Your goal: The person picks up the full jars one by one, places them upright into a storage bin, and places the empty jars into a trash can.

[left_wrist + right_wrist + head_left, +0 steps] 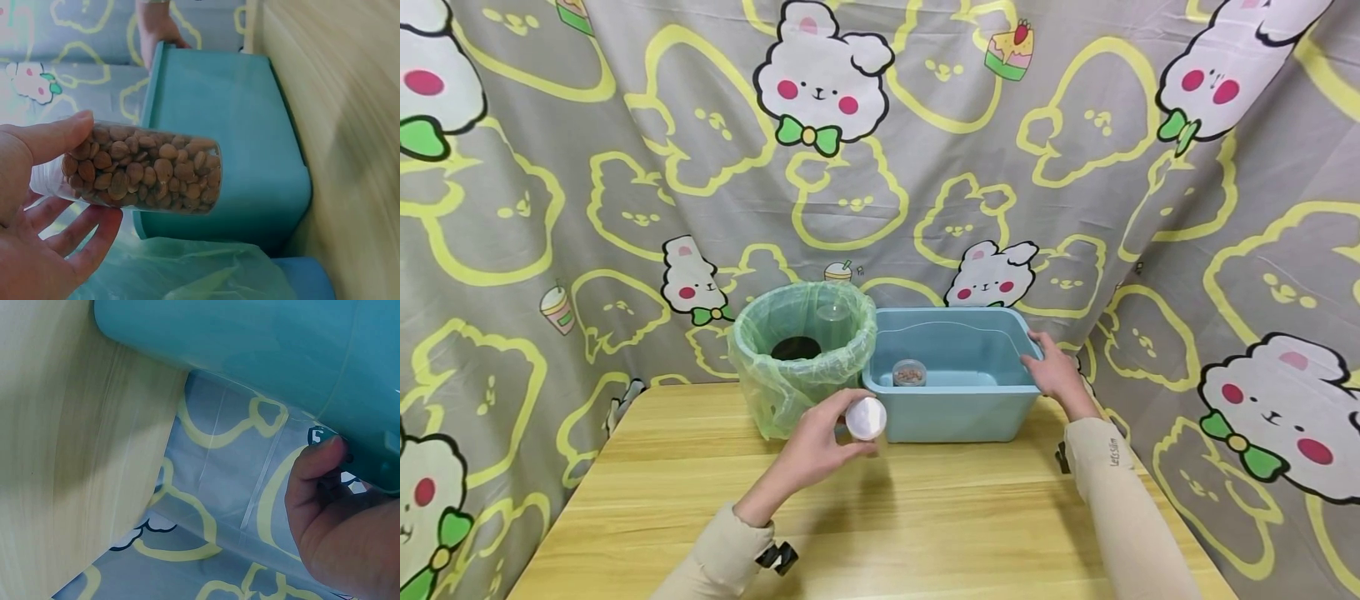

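Note:
In the head view my left hand (820, 442) holds a clear jar by its pale lid end (866, 418), in front of the blue bin. Brown, almond-shaped kernels fill this jar (140, 167) in the left wrist view, where it lies on its side between thumb and fingers. My right hand (1058, 377) grips the right end rim of the blue plastic bin (955, 415); the right wrist view shows the thumb (328, 453) curled at the rim. Inside the bin, at its left, sits a round clear container (910, 373) with reddish-brown pieces.
Left of the blue bin, close beside it, stands a round bin lined with a green plastic bag (760, 387). It holds a clear container (833, 312) and something dark and round (796, 347). Both bins stand at the wooden table's (700, 467) back edge, before a patterned curtain (925, 167).

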Motion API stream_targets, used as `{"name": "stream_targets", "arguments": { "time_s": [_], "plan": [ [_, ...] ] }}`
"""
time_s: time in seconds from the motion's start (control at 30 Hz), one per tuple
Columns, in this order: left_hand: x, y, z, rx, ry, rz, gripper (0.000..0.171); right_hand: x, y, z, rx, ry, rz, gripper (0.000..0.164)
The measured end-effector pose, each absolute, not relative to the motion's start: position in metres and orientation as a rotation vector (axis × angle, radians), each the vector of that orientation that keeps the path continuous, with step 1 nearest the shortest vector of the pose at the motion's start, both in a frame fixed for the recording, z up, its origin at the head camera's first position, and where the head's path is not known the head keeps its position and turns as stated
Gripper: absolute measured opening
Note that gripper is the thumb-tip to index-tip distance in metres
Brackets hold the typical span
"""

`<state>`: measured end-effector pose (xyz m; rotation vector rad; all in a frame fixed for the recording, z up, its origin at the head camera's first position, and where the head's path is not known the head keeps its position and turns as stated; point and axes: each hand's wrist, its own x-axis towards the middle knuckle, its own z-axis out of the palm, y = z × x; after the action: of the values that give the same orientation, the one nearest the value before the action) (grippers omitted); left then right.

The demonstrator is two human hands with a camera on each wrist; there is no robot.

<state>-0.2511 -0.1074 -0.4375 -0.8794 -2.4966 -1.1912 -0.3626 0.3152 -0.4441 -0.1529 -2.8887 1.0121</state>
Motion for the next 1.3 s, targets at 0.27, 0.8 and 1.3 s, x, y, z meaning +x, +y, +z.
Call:
{"name": "stream_targets", "arguments": {
  "time_s": [0.27,0.8,1.3],
  "plan": [
    [-0.244,-0.101,-0.424,-0.900,-2.488,-1.161,0.070,-0.362,0.316,-0.444,-0.142,-2.901,1.021,0.065],
    [-0.243,-0.090,-0.407,-0.931,-2.464,-1.207,0.070,-0.361,0.315,-0.443,-0.136,-2.898,1.022,0.064],
    [-0.254,-0.075,-0.391,-0.992,-2.411,-1.270,0.067,-0.362,0.316,-0.443,-0.148,-2.910,1.022,0.065]
  ]
}}
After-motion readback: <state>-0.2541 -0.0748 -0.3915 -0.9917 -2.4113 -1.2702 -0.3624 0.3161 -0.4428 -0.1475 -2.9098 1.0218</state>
